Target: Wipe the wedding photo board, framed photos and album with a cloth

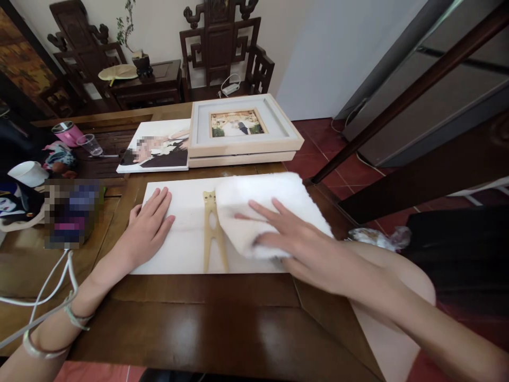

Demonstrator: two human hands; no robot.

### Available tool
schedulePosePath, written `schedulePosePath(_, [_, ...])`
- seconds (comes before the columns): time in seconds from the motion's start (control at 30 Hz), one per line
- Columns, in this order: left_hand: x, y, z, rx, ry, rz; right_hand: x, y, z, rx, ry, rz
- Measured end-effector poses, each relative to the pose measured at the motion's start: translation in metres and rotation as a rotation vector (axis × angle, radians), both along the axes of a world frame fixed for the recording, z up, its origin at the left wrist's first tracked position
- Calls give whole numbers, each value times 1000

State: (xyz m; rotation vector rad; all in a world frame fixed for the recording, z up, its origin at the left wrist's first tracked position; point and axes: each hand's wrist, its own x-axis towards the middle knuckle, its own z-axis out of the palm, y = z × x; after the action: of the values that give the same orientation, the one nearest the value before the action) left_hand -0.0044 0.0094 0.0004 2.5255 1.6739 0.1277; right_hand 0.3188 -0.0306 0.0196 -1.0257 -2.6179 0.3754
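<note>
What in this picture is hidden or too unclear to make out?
- Head view: the flat white board is partly hidden under the white folded cloth and the right hand.
- The left hand covers its left edge.
- The unframed photo print is partly blurred.
- A blurred patch hides an object on the wooden table.

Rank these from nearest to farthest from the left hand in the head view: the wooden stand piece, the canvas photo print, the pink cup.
From the left hand, flat on the white panel:
1. Wooden stand piece, just to its right on the same panel.
2. Canvas photo print, beyond the panel, straight ahead.
3. Pink cup, far back on the left.
</note>
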Motion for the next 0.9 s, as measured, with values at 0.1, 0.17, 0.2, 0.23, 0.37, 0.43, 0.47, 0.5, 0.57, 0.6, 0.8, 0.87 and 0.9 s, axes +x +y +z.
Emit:
schedulePosePath(0.1, [0,0,1,-5,9,0,-8,38,-7,51,-46,-37])
schedulePosePath(0.17, [0,0,1,-7,1,-4,-11,51,-10,74,-61,-45])
schedulePosePath(0.2, [0,0,1,-7,-5,-6,-12,54,-10,84,-64,-45])
schedulePosePath(0.23, [0,0,1,-5,-9,-6,-12,52,-11,93,-62,-42])
schedulePosePath(0.37, [-1,0,-1,21,-20,-8,-10,16,-10,99,-41,-17])
schedulePosePath(0.43, [-1,0,-2,29,-29,-13,-7,-15,-8,88,-7,2])
schedulePosePath(0.47, [-1,0,-3,31,-34,-15,-5,-30,-6,74,10,30])
schedulePosePath(0.5, [-1,0,-3,32,-38,-15,-3,-45,-4,42,18,29])
schedulePosePath(0.57, [-1,-1,-3,31,-40,-14,2,-68,0,6,28,58])
schedulePosePath(0.6, [-1,0,-3,31,-39,-14,4,-76,1,-5,27,73])
schedulePosePath(0.8, [0,0,-2,12,-24,-5,6,-63,-4,24,92,113])
schedulePosePath(0.87, [0,0,-2,9,-22,-3,3,-42,-6,36,82,107])
schedulePosePath(0.9, [0,0,-2,8,-22,-5,0,-29,-7,38,66,102])
